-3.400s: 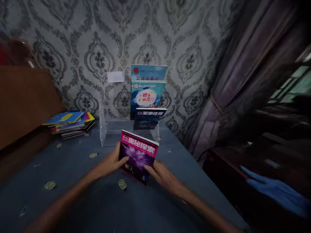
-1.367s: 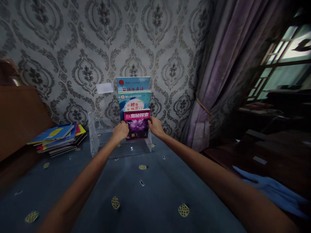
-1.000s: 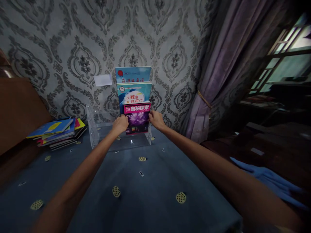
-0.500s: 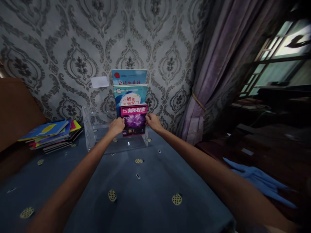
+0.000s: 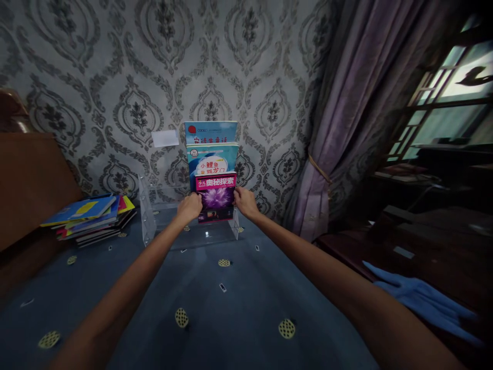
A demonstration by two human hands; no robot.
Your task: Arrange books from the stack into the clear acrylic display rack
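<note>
Between my hands is an upright book with a purple and pink cover (image 5: 216, 199), at the right end of a clear plastic tiered rack (image 5: 192, 239). My left hand (image 5: 190, 207) is closed on the book's left edge. Its right edge is pinched by my right hand (image 5: 245, 201). Behind it, higher up, stands a blue book with red and black lettering (image 5: 213, 156). Farther back, a taller light-blue book (image 5: 211, 132) shows its upper part. The lower parts of both are hidden by the books in front.
A pile of books (image 5: 90, 216) lies on the blue patterned tablecloth (image 5: 246, 308) at left, near a brown box (image 5: 34, 180). A white label (image 5: 165, 138) is at the rack's back. Blue gloves (image 5: 419, 298) lie on a dark surface at right. A purple curtain (image 5: 331, 128) hangs by the wall.
The whole view has shifted slightly, so things appear a little lower and farther right. Both hands keep their hold on the purple and pink book, which looks about the same in the rack.
</note>
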